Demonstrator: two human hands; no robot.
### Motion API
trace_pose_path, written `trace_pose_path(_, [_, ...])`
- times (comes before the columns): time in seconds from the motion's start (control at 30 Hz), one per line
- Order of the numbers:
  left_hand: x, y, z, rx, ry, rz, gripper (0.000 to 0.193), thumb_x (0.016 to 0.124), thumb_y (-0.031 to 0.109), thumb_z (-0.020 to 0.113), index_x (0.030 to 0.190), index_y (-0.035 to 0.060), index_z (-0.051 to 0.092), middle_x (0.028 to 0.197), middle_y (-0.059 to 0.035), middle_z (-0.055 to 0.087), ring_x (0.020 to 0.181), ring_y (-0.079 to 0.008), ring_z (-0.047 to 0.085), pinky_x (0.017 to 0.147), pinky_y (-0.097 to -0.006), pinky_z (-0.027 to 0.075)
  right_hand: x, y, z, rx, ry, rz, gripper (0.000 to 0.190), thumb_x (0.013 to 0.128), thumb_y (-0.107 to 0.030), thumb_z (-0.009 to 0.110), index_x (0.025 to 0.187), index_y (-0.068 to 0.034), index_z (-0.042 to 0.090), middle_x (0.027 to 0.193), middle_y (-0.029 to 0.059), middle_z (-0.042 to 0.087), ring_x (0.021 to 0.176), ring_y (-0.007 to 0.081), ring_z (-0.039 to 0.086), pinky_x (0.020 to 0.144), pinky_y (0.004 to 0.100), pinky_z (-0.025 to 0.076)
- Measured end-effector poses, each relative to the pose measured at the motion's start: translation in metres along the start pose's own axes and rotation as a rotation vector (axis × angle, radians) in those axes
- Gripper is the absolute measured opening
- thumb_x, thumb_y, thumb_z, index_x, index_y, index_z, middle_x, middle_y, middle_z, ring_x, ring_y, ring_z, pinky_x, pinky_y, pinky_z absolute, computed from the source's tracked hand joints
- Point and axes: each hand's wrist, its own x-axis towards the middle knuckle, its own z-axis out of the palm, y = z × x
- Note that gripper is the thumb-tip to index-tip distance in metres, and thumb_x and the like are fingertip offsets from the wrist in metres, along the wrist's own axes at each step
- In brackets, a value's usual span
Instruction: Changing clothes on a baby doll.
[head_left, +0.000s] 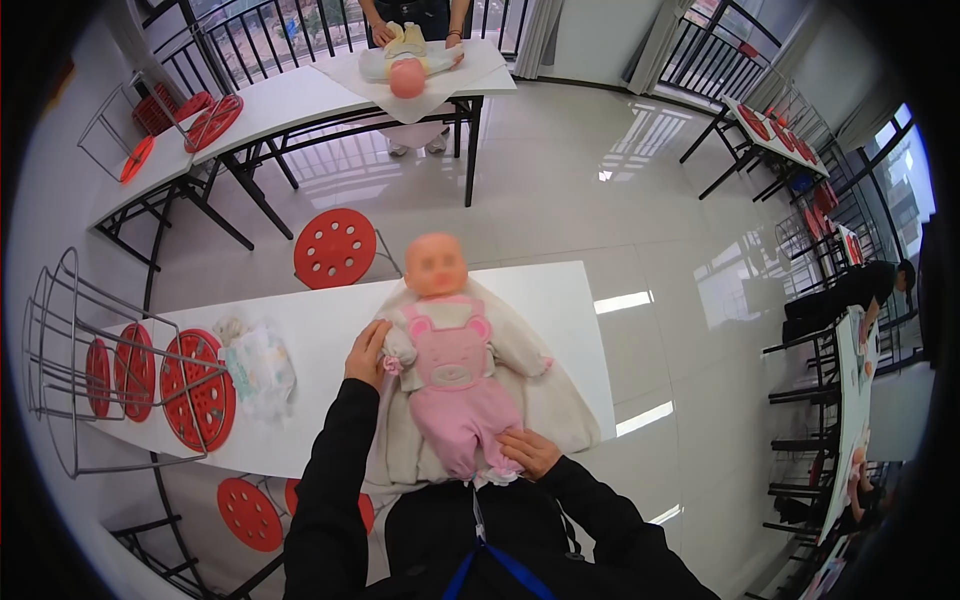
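Observation:
A baby doll (437, 270) lies on its back on a cream blanket (559, 409), its head toward the far edge of the white table (547, 300). It wears pink overalls (457, 409) with a bear-face bib (451, 358) over a cream long-sleeved top (525, 346). My left hand (367, 352) is against the sleeve on the picture's left side, fingers close together and thumb hidden. Across the lower trouser leg on the right lie the fingers of my right hand (529, 452). White frilled cuffs show at the doll's feet.
Crumpled diaper-like items (261, 367) lie left of the doll. Beyond them, upturned red stools (199, 390) with metal legs rest on the table. Another red stool (335, 247) stands past the far edge. Opposite, a person (416, 19) handles another doll (407, 77). More people are at right.

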Motion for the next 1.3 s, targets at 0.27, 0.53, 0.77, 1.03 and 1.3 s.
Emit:
trace_pose_path(0.27, [-0.012,-0.004,0.011,-0.092,0.054,-0.142,0.062,0.065,-0.007,0.059,0.123,0.011,0.046,0.121,-0.0126,0.05,0.107,-0.0316,0.054,0.088,-0.035,0.047,0.004,0.0,0.001,0.014,-0.005,-0.009,0.041,0.063,-0.008,0.067,0.102,-0.003,0.056,0.117,0.0109,0.057,0.106,0.0279,0.057,0.087,0.0355,0.048])
trace_pose_path(0.53, [-0.001,0.013,-0.015,-0.278,0.145,-0.036,0.063,0.063,-0.008,0.057,0.123,0.0099,0.048,0.12,-0.0131,0.05,0.108,-0.0308,0.05,0.093,-0.0351,0.042,0.066,-0.016,-0.034,0.176,0.142,0.245,0.054,0.058,-0.016,0.08,0.105,-0.004,0.056,0.109,0.0107,0.061,0.096,0.0283,0.06,0.08,0.0353,0.049])
trace_pose_path(0.77, [0.005,0.055,-0.006,-0.081,0.134,0.152,0.055,0.063,-0.003,0.059,0.115,0.011,0.056,0.12,-0.0133,0.049,0.114,-0.0339,0.045,0.096,-0.0386,0.04,0.133,-0.004,-0.021,-0.051,0.039,0.404,0.049,0.07,-0.035,0.072,0.105,-0.005,0.056,0.092,0.0108,0.062,0.088,0.0281,0.059,0.07,0.0365,0.049])
trace_pose_path(1.03, [-0.011,0.043,0.012,0.167,-0.013,0.096,0.055,0.067,0.002,0.059,0.12,0.0143,0.051,0.124,-0.0133,0.046,0.117,-0.0354,0.044,0.095,-0.0388,0.042,0.168,0.002,0.006,-0.207,-0.243,0.504,0.044,0.074,-0.037,0.066,0.099,-0.002,0.054,0.09,0.0119,0.058,0.084,0.0285,0.059,0.07,0.0382,0.049])
trace_pose_path(1.3, [-0.016,0.025,0.025,0.164,0.068,0.076,0.055,0.066,-0.002,0.061,0.119,0.0082,0.05,0.123,-0.0149,0.048,0.114,-0.0347,0.048,0.096,-0.0407,0.042,0.173,0.002,0.003,-0.203,-0.315,0.534,0.043,0.074,-0.038,0.066,0.096,-0.003,0.054,0.088,0.0123,0.058,0.083,0.0289,0.059,0.067,0.0392,0.049])
